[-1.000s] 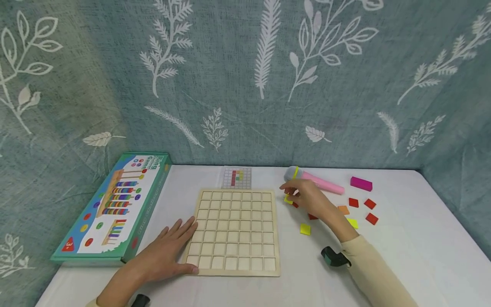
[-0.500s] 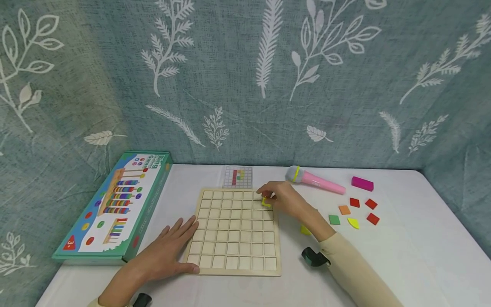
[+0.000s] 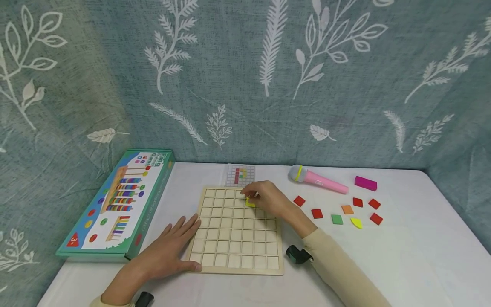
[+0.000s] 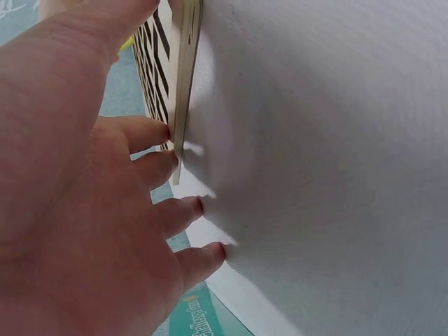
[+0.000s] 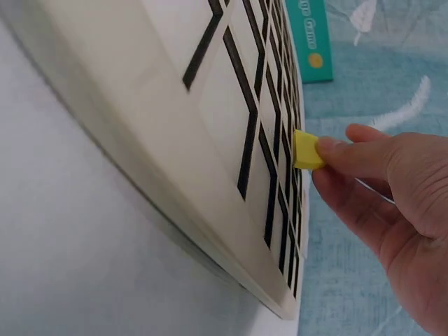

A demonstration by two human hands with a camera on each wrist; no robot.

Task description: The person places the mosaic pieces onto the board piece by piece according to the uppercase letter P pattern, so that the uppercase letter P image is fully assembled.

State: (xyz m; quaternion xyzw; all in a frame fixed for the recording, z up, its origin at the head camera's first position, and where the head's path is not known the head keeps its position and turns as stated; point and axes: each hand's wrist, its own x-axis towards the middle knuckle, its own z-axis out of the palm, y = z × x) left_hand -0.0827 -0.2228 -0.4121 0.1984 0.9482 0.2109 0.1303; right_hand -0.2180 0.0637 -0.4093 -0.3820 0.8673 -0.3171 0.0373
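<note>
My right hand (image 3: 266, 198) pinches a yellow tile (image 5: 306, 150) between thumb and fingers, over the upper part of a wooden grid board (image 3: 235, 270). In the right wrist view the tile's edge is right at the board's surface. My left hand (image 3: 166, 251) lies spread at the board's left edge, thumb on the lower left corner and fingertips along the side. The left wrist view shows its straight fingers (image 4: 185, 213), two at the board's edge and two on the white table. A small card (image 3: 240, 175) with a coloured grid pattern lies behind the board.
Right of the board lie several red tiles (image 3: 317, 213), a green tile (image 3: 337, 219), an orange tile (image 3: 347, 209) and a yellow rounded piece (image 3: 356, 223). Behind them are a pink toy microphone (image 3: 324, 182) and a magenta block (image 3: 366, 183). A game box (image 3: 119, 204) stands at left.
My right hand has carried the yellow tile left from beside the microphone to over the board, uncovering red and green tiles. My left hand has stayed at the board's edge.
</note>
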